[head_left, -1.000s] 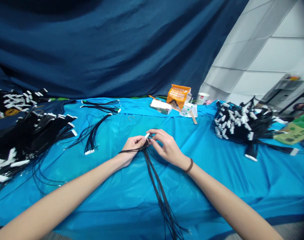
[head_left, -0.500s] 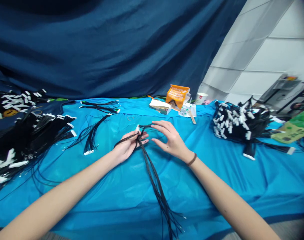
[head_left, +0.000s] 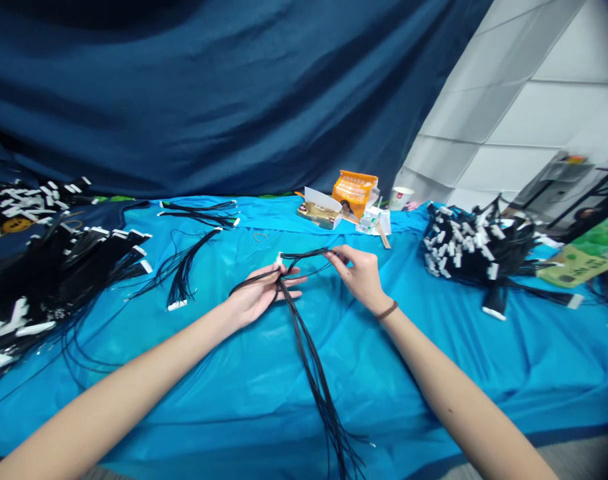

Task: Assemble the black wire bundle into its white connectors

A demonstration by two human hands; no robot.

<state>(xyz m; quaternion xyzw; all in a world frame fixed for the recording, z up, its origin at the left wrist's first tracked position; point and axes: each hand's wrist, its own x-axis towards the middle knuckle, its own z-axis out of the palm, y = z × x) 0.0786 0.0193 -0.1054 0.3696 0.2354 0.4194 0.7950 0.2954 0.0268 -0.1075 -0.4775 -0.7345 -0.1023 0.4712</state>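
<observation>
A black wire harness (head_left: 311,360) with a small white connector (head_left: 279,259) lies across my left hand (head_left: 257,293). My left thumb presses it near the connector, while the other fingers stretch out beneath. From there the long wires trail down toward the table's front edge, and one strand loops back round the left hand. My right hand (head_left: 358,275) pinches the ends of several wires between thumb and fingertips, drawing them out sideways from the connector. The wire tips inside that pinch are hidden.
Piles of black harnesses (head_left: 59,267) lie at the left, with smaller bundles (head_left: 184,273) nearer the middle. Another heap (head_left: 474,240) sits at the right beside a green package (head_left: 589,257). An orange bag (head_left: 355,192), an opened box (head_left: 320,210) and a paper cup (head_left: 400,198) stand at the back.
My right hand has moved slightly right, and its fingers have closed on the wire ends. Those wires now stretch further from the connector. My left hand stays nearly in place.
</observation>
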